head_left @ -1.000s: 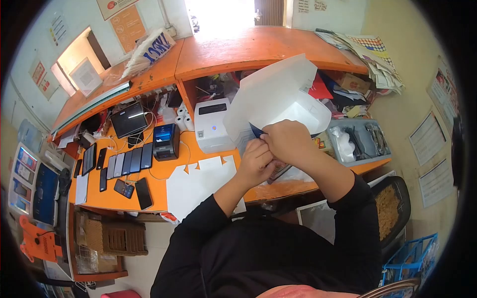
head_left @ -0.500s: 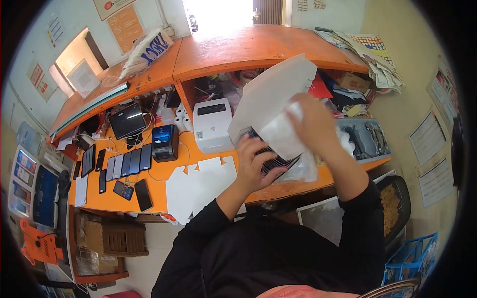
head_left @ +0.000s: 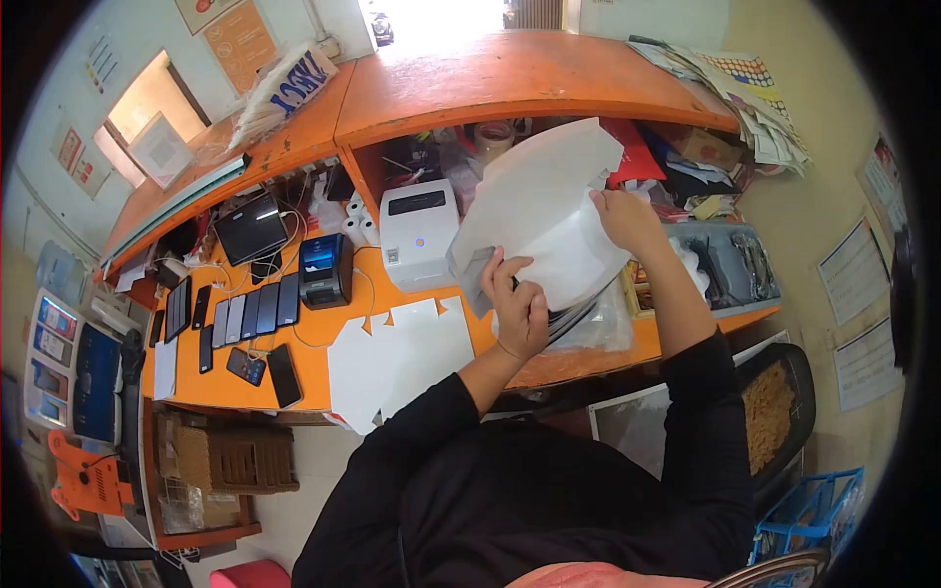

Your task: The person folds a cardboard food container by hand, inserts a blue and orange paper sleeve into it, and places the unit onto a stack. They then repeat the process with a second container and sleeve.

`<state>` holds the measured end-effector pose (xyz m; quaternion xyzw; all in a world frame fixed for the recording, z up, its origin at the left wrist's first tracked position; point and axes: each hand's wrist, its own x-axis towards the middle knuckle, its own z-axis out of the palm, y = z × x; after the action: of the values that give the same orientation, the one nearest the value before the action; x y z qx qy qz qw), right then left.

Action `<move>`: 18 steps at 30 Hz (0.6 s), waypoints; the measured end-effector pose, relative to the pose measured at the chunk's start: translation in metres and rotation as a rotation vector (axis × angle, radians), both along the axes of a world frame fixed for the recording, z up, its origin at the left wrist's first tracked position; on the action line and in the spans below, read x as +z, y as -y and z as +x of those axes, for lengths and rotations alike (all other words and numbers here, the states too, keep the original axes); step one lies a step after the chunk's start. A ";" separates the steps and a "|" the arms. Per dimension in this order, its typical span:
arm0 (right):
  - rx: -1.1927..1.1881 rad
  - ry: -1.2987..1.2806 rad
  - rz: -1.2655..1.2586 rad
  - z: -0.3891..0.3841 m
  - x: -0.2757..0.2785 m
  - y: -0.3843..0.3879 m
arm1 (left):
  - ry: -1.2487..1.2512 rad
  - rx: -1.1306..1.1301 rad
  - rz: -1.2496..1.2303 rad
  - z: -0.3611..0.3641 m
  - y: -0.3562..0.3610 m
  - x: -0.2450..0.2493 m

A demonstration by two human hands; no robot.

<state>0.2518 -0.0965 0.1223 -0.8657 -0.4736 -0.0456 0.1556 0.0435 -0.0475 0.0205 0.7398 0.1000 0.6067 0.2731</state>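
A white cardboard sheet (head_left: 539, 211) with notched edges stands tilted over the counter, its near part curved up between my hands. My right hand (head_left: 629, 223) pinches its right edge, thumb on top. Against its lower left side is my left hand (head_left: 520, 306), fingers bent around the near edge. Below the sheet, dark thin edges of a stack (head_left: 569, 325) show; most of the stack is covered. A second white cardboard sheet (head_left: 407, 348), cut with notches, lies flat to the left of my left hand.
A white label printer (head_left: 420, 235) and a small black printer (head_left: 325, 270) stand behind. Several phones (head_left: 257, 316) lie at the left. Clear plastic (head_left: 608, 323) lies under the stack, and a grey tray (head_left: 730, 265) sits at the right. An orange shelf (head_left: 529, 78) overhangs the counter.
My right hand has put down or let go of the white crumpled piece over the stack and now grips the sheet's right edge. The sheet has come down over the dark stack.
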 end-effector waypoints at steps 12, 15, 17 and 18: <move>-0.152 0.057 0.058 0.015 -0.028 -0.013 | 0.058 -0.214 -0.144 0.023 -0.077 0.006; -0.175 0.061 0.090 0.011 -0.046 -0.018 | 0.080 -0.208 -0.152 0.021 -0.083 -0.006; -0.196 0.037 0.073 0.006 -0.056 -0.014 | 0.069 -0.179 -0.175 0.018 -0.078 -0.017; -0.210 0.020 0.056 0.007 -0.053 -0.016 | 0.046 -0.181 -0.137 0.017 -0.079 -0.020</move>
<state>0.2590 -0.0804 0.0690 -0.9053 -0.3805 -0.0835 0.1692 0.0607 0.0318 0.0006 0.7111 0.0676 0.5883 0.3790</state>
